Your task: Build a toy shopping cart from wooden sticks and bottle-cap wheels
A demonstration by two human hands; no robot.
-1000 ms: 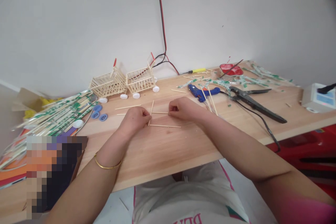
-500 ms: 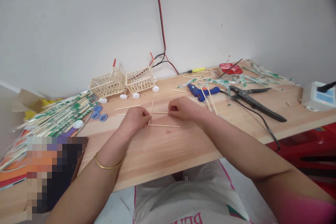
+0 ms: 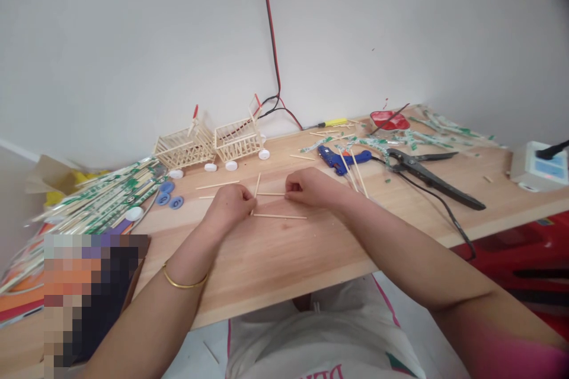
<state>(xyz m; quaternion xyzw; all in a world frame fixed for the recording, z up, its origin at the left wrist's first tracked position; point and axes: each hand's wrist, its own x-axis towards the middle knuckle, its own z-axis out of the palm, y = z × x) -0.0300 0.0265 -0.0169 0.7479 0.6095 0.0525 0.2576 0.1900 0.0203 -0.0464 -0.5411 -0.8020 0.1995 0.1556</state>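
My left hand [image 3: 233,204] pinches a thin wooden stick [image 3: 258,183] that points away from me on the table. Across from it, the fingertips of my right hand [image 3: 304,186] close on the right end of a second stick [image 3: 272,194], whose left end meets the first one. Nearer to me a third stick [image 3: 280,217] lies roughly parallel to the second, its left end by my left fingertips. Whether the joints are glued I cannot tell. Behind my left hand, two more loose sticks [image 3: 217,185] rest on the wood.
Two small stick-built carts [image 3: 184,148] with white wheels stand by the wall. Blue discs [image 3: 176,202] and wrapped sticks [image 3: 111,195] lie left. On the right are a blue glue gun [image 3: 338,160], large black-handled shears [image 3: 431,174], a red-filled dish [image 3: 389,121] and a white power box [image 3: 539,166].
The view has shifted very slightly. Both hands keep their places on the sticks, and nothing has been picked up or let go.
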